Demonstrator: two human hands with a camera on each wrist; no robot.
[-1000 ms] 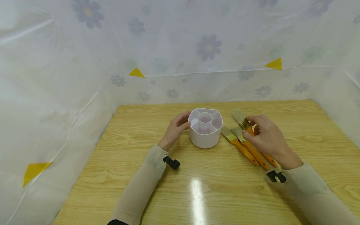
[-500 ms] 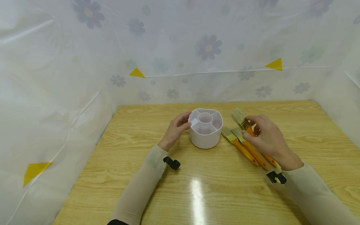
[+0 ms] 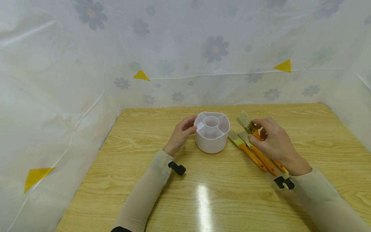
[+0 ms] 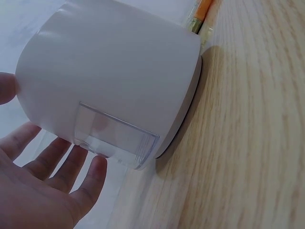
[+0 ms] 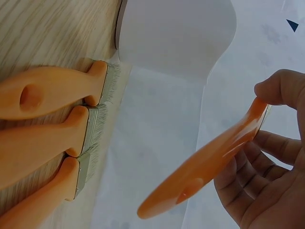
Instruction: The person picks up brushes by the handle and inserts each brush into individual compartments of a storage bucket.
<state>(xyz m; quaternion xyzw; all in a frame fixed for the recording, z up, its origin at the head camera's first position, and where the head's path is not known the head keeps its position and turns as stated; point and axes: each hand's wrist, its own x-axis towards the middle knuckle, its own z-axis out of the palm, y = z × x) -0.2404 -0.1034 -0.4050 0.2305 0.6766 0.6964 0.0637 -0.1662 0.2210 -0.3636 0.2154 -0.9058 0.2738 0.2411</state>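
I see the right hand (image 3: 275, 138) pinching, by its neck, a pale-bristled, orange-handled flat paintbrush (image 5: 202, 160), raised above the wood-grain table (image 3: 232, 199), right of the white round compartmented plastic organizer (image 3: 211, 145). Left hand (image 3: 180, 132) holds the organizer's side. Three matching brushes (image 3: 263, 158) lie nearby. My guess: light, stiff, slick handle, soft bristles; grip near the metal ferrule (image 3: 250, 128).

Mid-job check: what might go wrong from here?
The right hand pinches the raised brush near its metal band, so it might tilt or twist.
Three other brushes lie close together near the organizer; the raised brush might knock them.
The left hand holds only one side of the organizer, so a bump opposite might shift it.
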